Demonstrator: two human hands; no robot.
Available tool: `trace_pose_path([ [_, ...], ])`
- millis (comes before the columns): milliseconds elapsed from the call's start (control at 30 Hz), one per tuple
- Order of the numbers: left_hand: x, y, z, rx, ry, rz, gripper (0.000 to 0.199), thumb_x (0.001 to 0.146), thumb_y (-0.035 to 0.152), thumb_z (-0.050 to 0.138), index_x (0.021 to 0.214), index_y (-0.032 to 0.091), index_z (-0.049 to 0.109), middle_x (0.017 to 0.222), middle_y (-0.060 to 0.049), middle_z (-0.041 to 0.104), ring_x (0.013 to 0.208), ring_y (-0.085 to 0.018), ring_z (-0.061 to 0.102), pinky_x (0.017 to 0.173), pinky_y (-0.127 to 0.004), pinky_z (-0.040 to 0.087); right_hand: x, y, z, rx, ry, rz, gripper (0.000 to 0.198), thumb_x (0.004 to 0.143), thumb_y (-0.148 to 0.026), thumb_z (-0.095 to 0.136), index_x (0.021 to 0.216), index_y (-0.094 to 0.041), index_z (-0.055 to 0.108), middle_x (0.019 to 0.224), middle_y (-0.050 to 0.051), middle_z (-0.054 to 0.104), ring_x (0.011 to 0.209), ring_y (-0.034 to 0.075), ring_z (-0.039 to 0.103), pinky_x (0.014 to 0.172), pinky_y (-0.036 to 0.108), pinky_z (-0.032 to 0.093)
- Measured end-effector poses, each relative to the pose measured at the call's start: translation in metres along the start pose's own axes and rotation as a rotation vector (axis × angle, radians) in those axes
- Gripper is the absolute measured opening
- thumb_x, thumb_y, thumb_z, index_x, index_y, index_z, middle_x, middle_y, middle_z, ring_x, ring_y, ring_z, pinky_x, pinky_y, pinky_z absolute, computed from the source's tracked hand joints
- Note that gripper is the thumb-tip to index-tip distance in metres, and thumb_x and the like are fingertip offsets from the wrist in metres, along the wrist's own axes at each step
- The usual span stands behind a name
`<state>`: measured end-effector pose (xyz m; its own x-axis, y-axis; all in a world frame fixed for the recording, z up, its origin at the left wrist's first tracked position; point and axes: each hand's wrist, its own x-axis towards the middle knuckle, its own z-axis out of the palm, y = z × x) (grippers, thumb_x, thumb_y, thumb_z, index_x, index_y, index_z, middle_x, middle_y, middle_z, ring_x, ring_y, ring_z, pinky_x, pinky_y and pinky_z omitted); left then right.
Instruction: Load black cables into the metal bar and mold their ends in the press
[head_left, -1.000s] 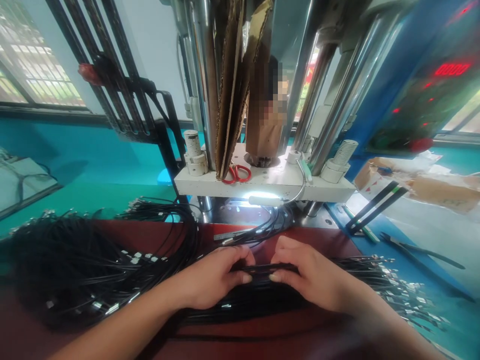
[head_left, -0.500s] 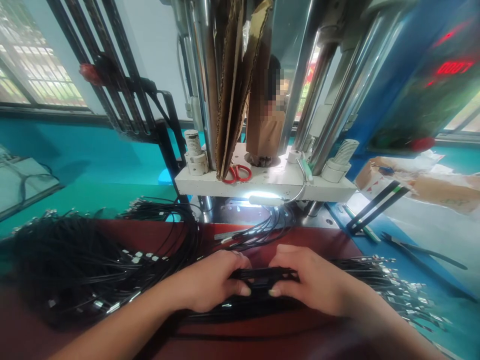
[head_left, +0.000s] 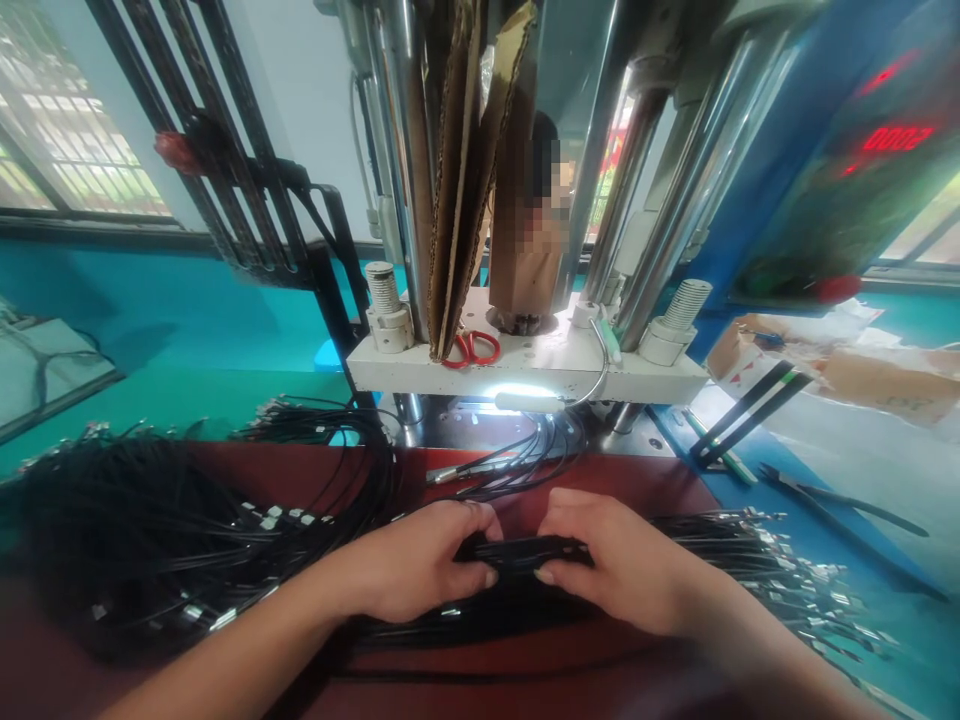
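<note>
A thick bundle of black cables (head_left: 517,556) lies across the dark red surface in front of me. My left hand (head_left: 427,562) is closed around it from the left, thumb toward me. My right hand (head_left: 615,562) grips the same bundle a short way to the right, so a stretch of cable shows between the thumbs. Metal cable ends (head_left: 795,570) fan out beyond my right wrist. Left of my left hand spreads a large heap of black cables (head_left: 150,530) with shiny connectors. Several thinner cables (head_left: 517,462) run out from under the machine's plate.
A press with a white plate (head_left: 525,372) and steel columns stands ahead. Red-handled scissors (head_left: 471,349) and upright cardboard (head_left: 457,200) rest on it. Pliers (head_left: 840,510) lie at right, near a torn carton (head_left: 885,380). A red digital display (head_left: 898,139) glows upper right.
Both hands keep their hold on the cable bundle and have barely moved. The view shifts slightly, and the last digit on the red display looks different.
</note>
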<state>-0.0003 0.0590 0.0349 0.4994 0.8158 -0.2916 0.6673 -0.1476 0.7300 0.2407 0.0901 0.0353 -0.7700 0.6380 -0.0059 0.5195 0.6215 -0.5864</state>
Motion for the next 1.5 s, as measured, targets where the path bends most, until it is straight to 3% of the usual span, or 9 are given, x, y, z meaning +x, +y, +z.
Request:
trace_pose_path([
  [333,0.000,-0.003,0.000,-0.052,-0.025,-0.011,0.017,0.080,0.037,0.060,0.087,0.021,0.061,0.078,0.003,0.059,0.071,-0.015,0.052,0.058,-0.023,0.035,0.001,-0.004,0.003,0.078,0.060,0.039,0.011,0.080,-0.015,0.069,0.077,-0.019,0.060,0.083,-0.003,0.058,0.077,0.014,0.055,0.070,0.026,0.041],
  [600,0.003,-0.008,0.002,-0.138,0.010,0.033,0.016,0.079,0.036,0.063,0.085,0.020,0.061,0.075,0.004,0.057,0.069,-0.014,0.050,0.059,-0.023,0.035,0.001,-0.009,0.000,0.013,0.078,-0.026,0.008,0.090,-0.018,0.058,0.083,-0.019,0.060,0.087,0.002,0.061,0.087,0.018,0.057,0.079,0.031,0.043],
  [700,0.003,-0.009,0.002,-0.213,0.017,0.033,0.018,0.078,0.036,0.064,0.083,0.019,0.060,0.072,0.004,0.055,0.067,-0.013,0.048,0.059,-0.024,0.035,-0.003,-0.005,0.000,-0.069,0.075,-0.047,0.009,0.092,-0.025,0.056,0.095,-0.020,0.063,0.093,0.003,0.064,0.088,0.020,0.058,0.080,0.033,0.044],
  [833,0.003,-0.014,-0.002,-0.537,-0.064,0.060,0.023,0.078,0.038,0.066,0.079,0.016,0.057,0.065,0.004,0.053,0.058,-0.011,0.046,0.057,-0.024,0.035,-0.011,0.005,0.008,-0.274,0.160,-0.012,0.043,0.084,-0.037,0.067,0.122,-0.022,0.056,0.114,0.008,0.064,0.099,0.026,0.059,0.090,0.043,0.044],
  [867,0.003,-0.015,-0.004,-0.615,-0.085,0.081,0.024,0.078,0.038,0.066,0.077,0.016,0.057,0.065,0.003,0.054,0.057,-0.011,0.046,0.057,-0.024,0.036,-0.014,0.007,0.011,-0.332,0.202,0.002,0.043,0.085,-0.035,0.065,0.124,-0.021,0.055,0.115,0.010,0.065,0.100,0.027,0.059,0.091,0.045,0.043],
  [967,0.002,-0.018,-0.009,-0.731,-0.129,0.137,0.026,0.077,0.038,0.067,0.075,0.014,0.057,0.070,0.001,0.056,0.056,-0.009,0.046,0.056,-0.024,0.036,-0.020,0.016,0.014,-0.481,0.311,0.031,0.030,0.088,-0.019,0.054,0.118,-0.017,0.057,0.109,0.012,0.067,0.097,0.028,0.061,0.088,0.046,0.045],
  [1067,0.000,-0.018,-0.012,-0.767,-0.157,0.171,0.026,0.078,0.037,0.067,0.076,0.014,0.056,0.070,0.001,0.056,0.054,-0.008,0.045,0.053,-0.023,0.033,-0.029,0.023,0.009,-0.598,0.393,0.032,0.033,0.083,-0.007,0.049,0.114,-0.015,0.059,0.106,0.013,0.068,0.097,0.029,0.062,0.087,0.046,0.045],
  [1200,-0.002,-0.018,-0.013,-0.790,-0.154,0.203,0.027,0.079,0.038,0.067,0.076,0.014,0.056,0.066,0.001,0.055,0.051,-0.008,0.042,0.053,-0.023,0.032,-0.037,0.029,0.001,-0.694,0.491,0.060,0.032,0.083,-0.008,0.050,0.113,-0.015,0.060,0.105,0.012,0.068,0.099,0.029,0.060,0.090,0.047,0.043],
  [1500,-0.007,-0.017,-0.017,-0.827,-0.184,0.247,0.028,0.075,0.037,0.072,0.079,0.014,0.056,0.068,0.001,0.058,0.053,-0.009,0.048,0.053,-0.023,0.034,-0.040,0.019,-0.015,-0.680,0.538,0.133,0.024,0.085,-0.011,0.048,0.101,-0.018,0.064,0.087,0.009,0.065,0.087,0.027,0.057,0.084,0.044,0.042],
])
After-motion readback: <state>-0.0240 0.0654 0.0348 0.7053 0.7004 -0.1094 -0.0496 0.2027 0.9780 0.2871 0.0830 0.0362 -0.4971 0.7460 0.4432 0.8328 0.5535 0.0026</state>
